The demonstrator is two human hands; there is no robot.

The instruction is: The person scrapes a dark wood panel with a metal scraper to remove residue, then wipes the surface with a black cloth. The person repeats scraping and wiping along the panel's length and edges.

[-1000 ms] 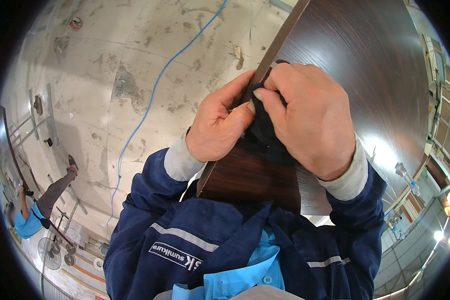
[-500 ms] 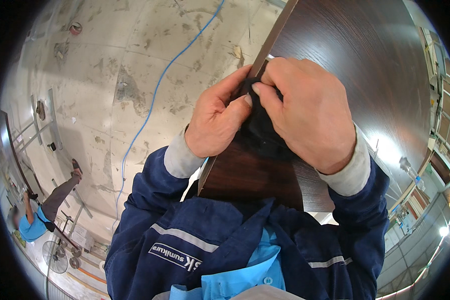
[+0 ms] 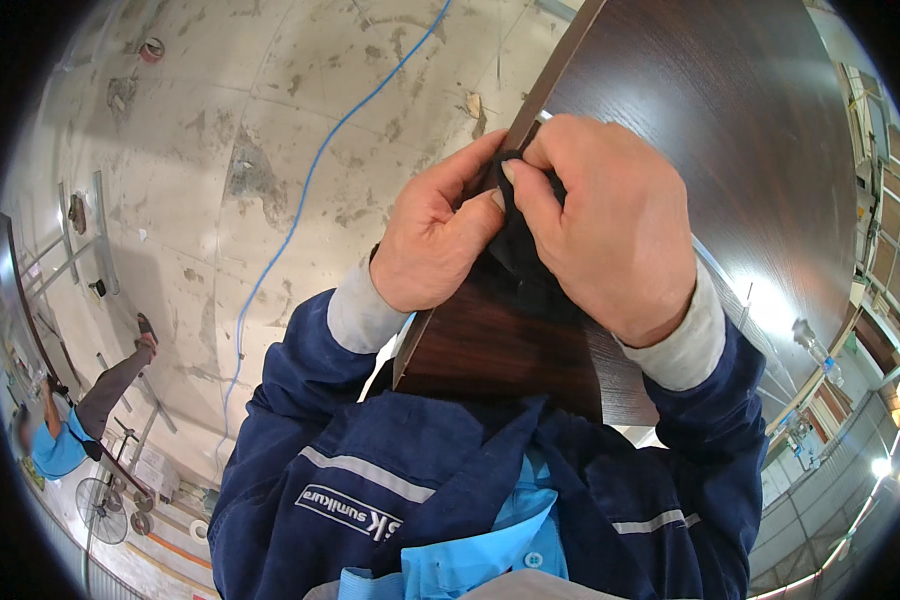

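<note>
A dark brown wood-grain panel (image 3: 710,130) stretches from close to my body toward the upper right. At its left edge, my left hand (image 3: 432,232) is closed, fingers behind the edge and thumb on the face side beside a black cloth (image 3: 520,260). My right hand (image 3: 615,225) pinches that cloth between thumb and bent forefinger, pressed against the same edge. Part of the cloth hangs below the right hand over the panel's face. The rest of the right hand's fingers are curled and mostly hidden.
A blue hose or cable (image 3: 315,165) runs along the stained floor at left. A person in a light blue shirt (image 3: 58,445) works at the far left, near a standing fan (image 3: 101,510). A clear bottle (image 3: 815,350) is beyond the panel at right.
My right hand has shifted slightly left along with its forearm, keeping its pinch on the cloth. The left hand stays almost where it was on the edge.
</note>
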